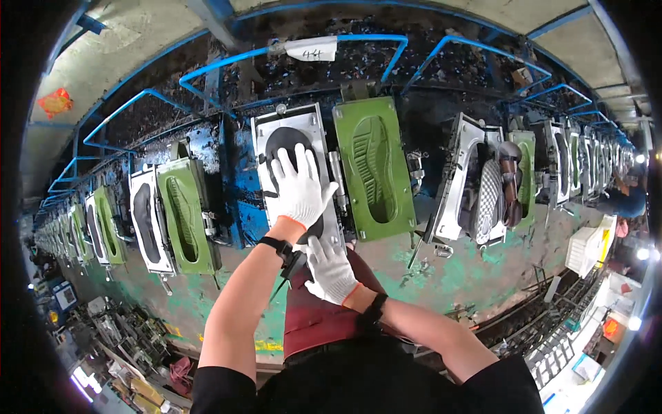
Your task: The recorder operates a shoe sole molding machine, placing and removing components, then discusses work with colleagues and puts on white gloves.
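Observation:
My left hand (300,183), in a white knit glove, lies flat with fingers spread on a black sole-shaped piece (286,139) in a silver metal mould half (266,172). Much of the black piece is hidden beneath it. My right hand (331,273), gloved too, is at the near end of the same piece, its fingers stretched out and touching or just above it; I cannot tell which. Hinged on the right is a green mould half (336,138) with a ribbed, sole-shaped hollow.
Similar open moulds, like the green one (183,214) on the left, line a blue frame both ways. On the right, a shoe upper with a checkered sole part (488,196) hangs by a mould. Blue bent rails (372,37) run behind. A white crate (585,250) stands far right.

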The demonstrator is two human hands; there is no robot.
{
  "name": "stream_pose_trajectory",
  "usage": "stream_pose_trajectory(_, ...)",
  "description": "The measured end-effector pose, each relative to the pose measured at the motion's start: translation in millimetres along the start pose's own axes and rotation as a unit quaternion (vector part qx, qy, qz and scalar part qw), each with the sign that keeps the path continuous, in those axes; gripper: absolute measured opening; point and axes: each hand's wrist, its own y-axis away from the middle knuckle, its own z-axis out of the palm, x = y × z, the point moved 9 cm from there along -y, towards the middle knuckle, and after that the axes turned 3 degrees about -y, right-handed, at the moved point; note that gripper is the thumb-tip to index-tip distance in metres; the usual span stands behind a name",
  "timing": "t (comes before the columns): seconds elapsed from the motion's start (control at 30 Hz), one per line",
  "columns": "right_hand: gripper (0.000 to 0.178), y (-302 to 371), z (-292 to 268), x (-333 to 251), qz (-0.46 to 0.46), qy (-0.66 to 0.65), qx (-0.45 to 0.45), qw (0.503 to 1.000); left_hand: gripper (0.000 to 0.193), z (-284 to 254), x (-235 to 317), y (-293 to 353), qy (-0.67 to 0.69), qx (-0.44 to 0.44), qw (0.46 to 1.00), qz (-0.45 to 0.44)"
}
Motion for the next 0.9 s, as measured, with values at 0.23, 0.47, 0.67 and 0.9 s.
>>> stream_pose_trajectory(0.23,0.029,11.2,56.6,22.5,0.077,-0.108,-0.146,0.98,0.09,-9.4,-10.8,-4.6,0.095,0.078,0.992,-0.027)
stream_pose_trajectory(0.47,0.019,9.0,28.5,55.3,0.108,-0.038,-0.187,0.976,0.05,7.4,-121.8,-39.3,0.371,0.074,0.875,-0.301)
stream_pose_trajectory(0.67,0.02,15.6,33.6,32.8,-0.049,-0.008,-0.041,0.998,0.104,258.7,-153.9,59.5,0.889,-0.15,0.289,-0.322)
stream_pose_trajectory(0.9,0.032,10.2,20.6,56.5,-0.029,-0.104,-0.22,0.969,0.061,223.7,-159.8,169.4,0.428,-0.099,0.772,-0.459)
